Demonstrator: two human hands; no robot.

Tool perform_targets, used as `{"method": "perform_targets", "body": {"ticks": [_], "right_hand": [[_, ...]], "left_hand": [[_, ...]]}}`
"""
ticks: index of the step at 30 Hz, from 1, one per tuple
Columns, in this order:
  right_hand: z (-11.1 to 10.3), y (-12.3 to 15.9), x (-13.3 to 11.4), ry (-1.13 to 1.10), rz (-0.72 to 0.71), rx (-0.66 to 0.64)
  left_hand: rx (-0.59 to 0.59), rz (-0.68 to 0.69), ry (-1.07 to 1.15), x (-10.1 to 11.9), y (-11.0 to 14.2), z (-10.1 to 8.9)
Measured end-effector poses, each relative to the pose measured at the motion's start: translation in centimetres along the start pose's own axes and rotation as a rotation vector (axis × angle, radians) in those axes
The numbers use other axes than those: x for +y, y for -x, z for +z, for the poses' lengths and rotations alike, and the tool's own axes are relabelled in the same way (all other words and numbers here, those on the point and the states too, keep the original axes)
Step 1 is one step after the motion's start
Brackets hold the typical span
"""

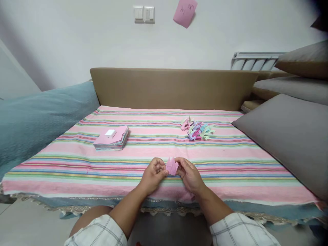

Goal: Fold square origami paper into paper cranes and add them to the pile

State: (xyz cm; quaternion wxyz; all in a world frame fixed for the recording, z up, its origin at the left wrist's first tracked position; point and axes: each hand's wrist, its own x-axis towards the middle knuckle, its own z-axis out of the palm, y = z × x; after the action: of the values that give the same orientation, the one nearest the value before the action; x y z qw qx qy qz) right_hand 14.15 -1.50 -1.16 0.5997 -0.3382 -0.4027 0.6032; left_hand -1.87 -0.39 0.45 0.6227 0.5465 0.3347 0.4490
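Note:
A small piece of folded pink paper (171,166) is held up between my two hands, just above the striped cloth. My left hand (154,174) pinches its left edge between thumb and fingers. On the other side my right hand (189,174) grips its right edge, with the fingertips partly behind it. Pointed flaps stick up from the paper's top. Beyond my right hand lies a pile of folded paper pieces (196,130) in pink, purple, blue and pale green. To the far left sits a stack of square paper sheets (111,140), pink on top, with a small white block (110,133) on it.
The pink striped cloth (143,119) covers the sofa seat. A brown backrest (174,89) runs along the back. Grey cushions (289,136) stand at the right, and a blue-covered armrest (51,116) is at the left. A pink note (185,13) hangs on the wall.

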Motion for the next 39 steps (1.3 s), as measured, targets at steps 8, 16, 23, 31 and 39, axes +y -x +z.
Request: {"method": "perform_targets", "body": {"ticks": [8,16,23,31,39], "right_hand": [[-1.0,-0.3,-0.1,0.213,0.004,-0.039],[0.2,0.1,0.1,0.369,-0.164,0.125],[1.2,0.6,0.8,0.289,-0.126,0.088],[0.5,0.2,2.1,0.070,-0.034,0.137],[1.7,0.6,0.9,0.236,-0.067,0.141]], "left_hand": [[0.073,0.120,-0.387,-0.3,-0.2,-0.8],[0.177,0.215,-0.508,-0.9,0.2,0.0],[0.165,0.097,-0.210,-1.2,0.2,0.7],[0.263,0.069,-0.132,-1.0,0.0,0.7],[0.261,0.118,-0.134,-1.0,0.3,1.1]]}}
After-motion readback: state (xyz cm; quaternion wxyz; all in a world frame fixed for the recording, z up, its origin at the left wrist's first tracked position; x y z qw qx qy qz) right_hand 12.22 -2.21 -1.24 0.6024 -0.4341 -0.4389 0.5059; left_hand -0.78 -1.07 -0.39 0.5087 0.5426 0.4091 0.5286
